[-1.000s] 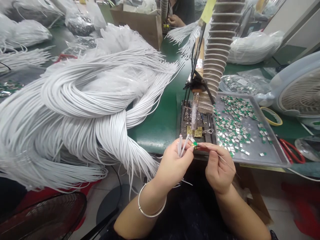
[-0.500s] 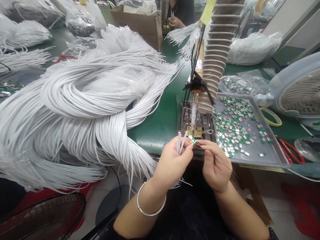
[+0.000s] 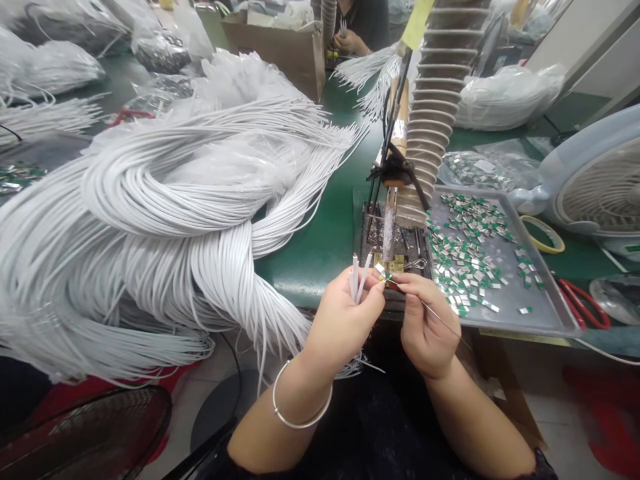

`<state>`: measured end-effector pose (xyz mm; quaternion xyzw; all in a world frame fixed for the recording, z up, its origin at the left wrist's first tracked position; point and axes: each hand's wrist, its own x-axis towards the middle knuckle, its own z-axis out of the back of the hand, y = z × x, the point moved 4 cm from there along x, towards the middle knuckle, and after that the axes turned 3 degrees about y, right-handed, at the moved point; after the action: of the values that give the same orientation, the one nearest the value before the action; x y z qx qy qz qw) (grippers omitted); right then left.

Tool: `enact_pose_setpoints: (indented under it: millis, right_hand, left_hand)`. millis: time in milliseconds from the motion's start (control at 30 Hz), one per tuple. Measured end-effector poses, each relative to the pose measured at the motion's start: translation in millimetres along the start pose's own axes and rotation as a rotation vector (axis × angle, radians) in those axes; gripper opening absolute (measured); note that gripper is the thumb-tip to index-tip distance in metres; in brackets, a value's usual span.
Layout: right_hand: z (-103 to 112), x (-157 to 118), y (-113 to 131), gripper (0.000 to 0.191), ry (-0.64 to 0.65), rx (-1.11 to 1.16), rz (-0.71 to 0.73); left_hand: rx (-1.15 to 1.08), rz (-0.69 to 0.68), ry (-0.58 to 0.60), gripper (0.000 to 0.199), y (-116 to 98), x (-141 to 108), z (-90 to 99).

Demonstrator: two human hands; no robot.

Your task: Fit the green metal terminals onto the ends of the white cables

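My left hand (image 3: 344,319) is closed around several white cables (image 3: 355,281), whose ends stick up between thumb and fingers. At its fingertips sits a small green-and-silver connector board (image 3: 382,271), just under the tip of the mounted soldering iron (image 3: 389,223). Pinched in my right hand (image 3: 429,330) is a thin solder wire (image 3: 441,321). It runs from the connector back across the palm. The fingertips of both hands nearly meet at the connector. Whether the solder touches the iron's tip is too small to tell.
A large heap of white cables (image 3: 200,207) covers the bench to the left. To the right stand a metal tray (image 3: 540,310) of loose connectors, red-handled pliers (image 3: 583,303), a tape roll (image 3: 541,235) and a fan (image 3: 600,180). A ribbed hose (image 3: 445,100) hangs behind the iron. A co-worker's hand (image 3: 351,43) shows across the bench.
Both my hands have shifted slightly left, still holding the cables, connector and solder wire. The connector has moved a little left and up, nearer the iron's tip.
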<state>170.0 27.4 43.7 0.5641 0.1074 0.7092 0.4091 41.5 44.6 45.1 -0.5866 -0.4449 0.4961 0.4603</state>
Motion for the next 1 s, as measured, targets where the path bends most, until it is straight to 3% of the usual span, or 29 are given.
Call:
enact_pose_setpoints:
  millis: [1000]
  right_hand:
    - [-2.3, 0.3, 3.2, 0.026, 0.037, 0.012, -0.001]
  left_hand:
    - [-0.046, -0.03, 0.008, 0.01, 6.3, -4.4, 2.3]
